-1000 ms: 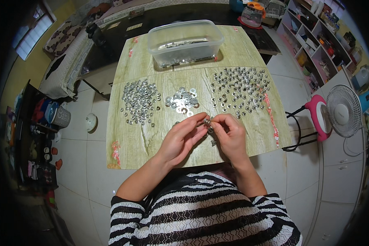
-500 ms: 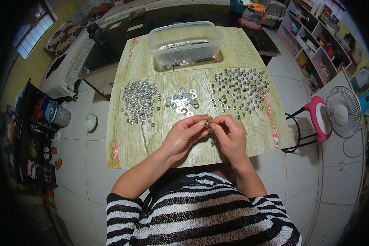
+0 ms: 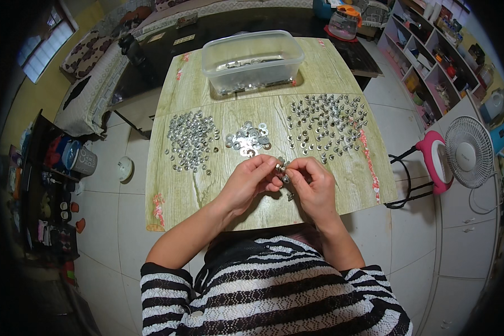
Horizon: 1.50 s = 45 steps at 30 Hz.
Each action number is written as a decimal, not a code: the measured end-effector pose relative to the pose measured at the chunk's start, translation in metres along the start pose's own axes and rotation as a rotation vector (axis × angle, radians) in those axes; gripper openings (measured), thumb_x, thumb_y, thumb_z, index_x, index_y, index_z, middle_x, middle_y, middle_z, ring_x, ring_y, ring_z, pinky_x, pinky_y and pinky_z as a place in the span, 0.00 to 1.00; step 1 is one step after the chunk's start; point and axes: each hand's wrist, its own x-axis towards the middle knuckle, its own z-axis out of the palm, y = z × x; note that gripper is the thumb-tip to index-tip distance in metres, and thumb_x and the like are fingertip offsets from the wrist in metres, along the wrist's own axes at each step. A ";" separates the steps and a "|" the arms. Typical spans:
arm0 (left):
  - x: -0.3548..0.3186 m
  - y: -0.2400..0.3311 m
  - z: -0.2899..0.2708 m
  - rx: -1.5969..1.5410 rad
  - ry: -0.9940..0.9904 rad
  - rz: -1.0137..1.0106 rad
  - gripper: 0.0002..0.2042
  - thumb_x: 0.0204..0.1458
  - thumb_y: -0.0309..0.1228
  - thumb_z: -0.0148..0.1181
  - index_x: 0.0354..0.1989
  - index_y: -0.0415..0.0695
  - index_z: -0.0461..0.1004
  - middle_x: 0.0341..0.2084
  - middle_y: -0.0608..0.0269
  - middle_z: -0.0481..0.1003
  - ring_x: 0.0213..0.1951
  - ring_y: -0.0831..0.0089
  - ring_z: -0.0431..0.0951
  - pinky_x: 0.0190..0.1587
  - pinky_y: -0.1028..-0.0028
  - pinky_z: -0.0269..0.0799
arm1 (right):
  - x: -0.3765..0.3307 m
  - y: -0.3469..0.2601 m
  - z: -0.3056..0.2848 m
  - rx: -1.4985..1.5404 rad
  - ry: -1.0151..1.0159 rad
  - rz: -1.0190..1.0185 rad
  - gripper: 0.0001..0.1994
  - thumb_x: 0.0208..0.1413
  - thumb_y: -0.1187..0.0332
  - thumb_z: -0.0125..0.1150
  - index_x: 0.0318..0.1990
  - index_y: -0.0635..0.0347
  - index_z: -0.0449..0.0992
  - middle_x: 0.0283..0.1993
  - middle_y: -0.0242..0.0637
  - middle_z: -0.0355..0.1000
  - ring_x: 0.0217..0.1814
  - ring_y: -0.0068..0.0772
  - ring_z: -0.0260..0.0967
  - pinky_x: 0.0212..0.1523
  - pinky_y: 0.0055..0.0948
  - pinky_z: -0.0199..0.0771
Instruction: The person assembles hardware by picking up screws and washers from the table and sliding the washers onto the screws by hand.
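Note:
Over the near part of the table, my left hand (image 3: 251, 178) and my right hand (image 3: 315, 185) meet, both closed in pinches. Between their fingertips are small shiny metal fasteners (image 3: 282, 166); they look like a bolt with a nut, partly covered by the fingers. A dark metal piece (image 3: 290, 196) lies on the table just below the hands. Beyond my hands is a loose pile of flat washers (image 3: 253, 136). Many metal nuts (image 3: 191, 137) spread out to the left. On the right, many bolts (image 3: 326, 124) stand or lie in a wide cluster.
A clear plastic tub (image 3: 253, 70) with metal parts inside stands at the table's far side. The table (image 3: 207, 199) has a wood-pattern cover. To the right are a white fan (image 3: 467, 152) and a pink chair (image 3: 438, 162); a dark table (image 3: 263, 22) stands behind.
My fingers have shifted around the metal fasteners, so more of the metal shows between them. The left fingers have opened slightly. The piles look unchanged.

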 end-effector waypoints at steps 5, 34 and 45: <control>0.003 0.002 0.000 0.117 0.022 0.080 0.09 0.54 0.31 0.48 0.38 0.38 0.68 0.27 0.65 0.70 0.27 0.81 0.71 0.32 0.82 0.70 | 0.005 -0.002 -0.002 -0.007 -0.027 0.047 0.03 0.47 0.76 0.55 0.29 0.66 0.71 0.25 0.34 0.67 0.24 0.20 0.64 0.25 0.19 0.63; 0.043 0.048 -0.047 0.314 0.024 0.169 0.08 0.55 0.34 0.46 0.36 0.42 0.63 0.25 0.65 0.68 0.22 0.82 0.68 0.24 0.84 0.65 | 0.093 0.024 0.026 0.062 -0.360 0.158 0.06 0.47 0.71 0.57 0.30 0.64 0.74 0.22 0.34 0.71 0.22 0.20 0.65 0.24 0.21 0.66; 0.045 0.046 -0.044 0.304 0.061 0.147 0.08 0.55 0.34 0.46 0.34 0.42 0.64 0.22 0.67 0.66 0.22 0.81 0.68 0.26 0.82 0.66 | 0.096 0.022 0.028 0.126 -0.429 0.236 0.04 0.50 0.73 0.55 0.30 0.64 0.71 0.22 0.27 0.67 0.21 0.14 0.60 0.21 0.15 0.61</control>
